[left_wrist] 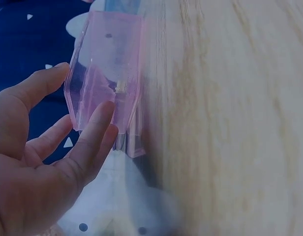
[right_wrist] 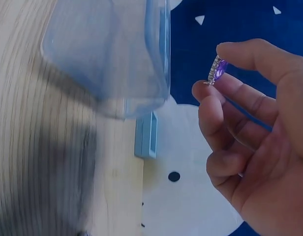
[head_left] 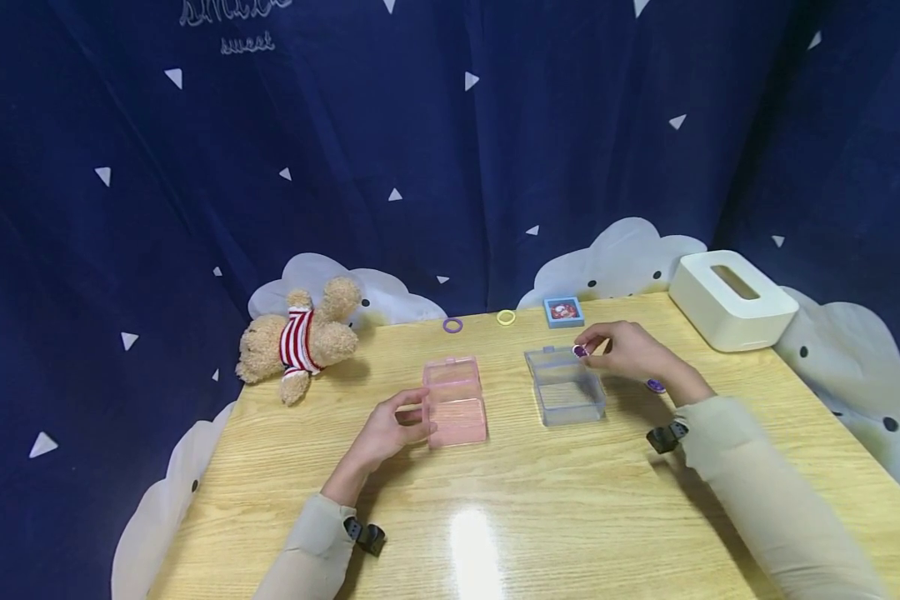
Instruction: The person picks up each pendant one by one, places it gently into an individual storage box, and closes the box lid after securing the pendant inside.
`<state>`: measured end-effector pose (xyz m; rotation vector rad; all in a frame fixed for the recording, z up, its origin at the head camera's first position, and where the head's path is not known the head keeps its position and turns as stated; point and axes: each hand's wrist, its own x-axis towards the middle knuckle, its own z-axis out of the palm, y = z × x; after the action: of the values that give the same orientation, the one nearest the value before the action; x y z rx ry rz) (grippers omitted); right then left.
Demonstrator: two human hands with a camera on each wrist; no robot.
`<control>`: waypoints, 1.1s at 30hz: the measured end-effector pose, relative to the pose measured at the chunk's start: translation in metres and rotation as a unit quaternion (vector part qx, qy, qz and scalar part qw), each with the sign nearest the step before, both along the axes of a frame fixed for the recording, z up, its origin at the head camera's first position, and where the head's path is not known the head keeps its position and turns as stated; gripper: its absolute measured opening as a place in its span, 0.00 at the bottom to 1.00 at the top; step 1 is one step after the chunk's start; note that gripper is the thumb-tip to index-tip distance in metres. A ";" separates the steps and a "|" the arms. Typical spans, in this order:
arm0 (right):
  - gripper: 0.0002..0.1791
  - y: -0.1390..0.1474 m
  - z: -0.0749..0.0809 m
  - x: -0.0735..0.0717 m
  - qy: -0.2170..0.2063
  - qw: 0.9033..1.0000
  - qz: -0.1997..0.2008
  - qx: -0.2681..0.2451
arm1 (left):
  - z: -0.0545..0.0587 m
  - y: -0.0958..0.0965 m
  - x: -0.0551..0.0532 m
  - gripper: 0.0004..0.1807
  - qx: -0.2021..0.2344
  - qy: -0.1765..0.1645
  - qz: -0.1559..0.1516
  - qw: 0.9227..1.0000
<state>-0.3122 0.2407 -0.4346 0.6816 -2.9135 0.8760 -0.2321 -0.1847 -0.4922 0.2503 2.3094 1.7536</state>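
My right hand [head_left: 626, 350] pinches a small purple gem with a silvery beaded edge [right_wrist: 220, 70] between thumb and fingertip. It is above the right side of a clear bluish plastic box [head_left: 570, 414], whose lid stands open at the back. At the left, my left hand [head_left: 390, 427] touches the left side of a pink see-through box [head_left: 457, 429] with its fingertips, the fingers loosely extended. The lid of the pink box is open too. In the left wrist view, fingertips rest against the pink wall [left_wrist: 114, 54]. A second purple oval piece [head_left: 656, 386] lies beneath my right wrist.
Along the back edge are a purple ring [head_left: 452, 325], a yellow ring [head_left: 506, 317] and a blue square case [head_left: 564, 312]. A teddy bear [head_left: 300, 337] lies at the back left. A white tissue box [head_left: 735, 300] stands at the back right, before the dark curtain.
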 end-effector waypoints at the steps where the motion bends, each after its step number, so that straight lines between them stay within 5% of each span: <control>1: 0.15 -0.003 0.000 0.001 -0.002 1.000 0.005 -0.005 | 0.000 0.000 0.000 0.36 -0.001 0.000 0.001 1.000; 33: 0.14 -0.097 -0.007 0.013 -0.028 0.993 0.111 -0.015 | -0.001 0.001 0.001 0.35 0.009 0.000 -0.010 1.000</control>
<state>-0.2991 0.1438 -0.4418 1.0105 -2.9052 0.9701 -0.2313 -0.1833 -0.4931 0.2765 2.2827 1.7662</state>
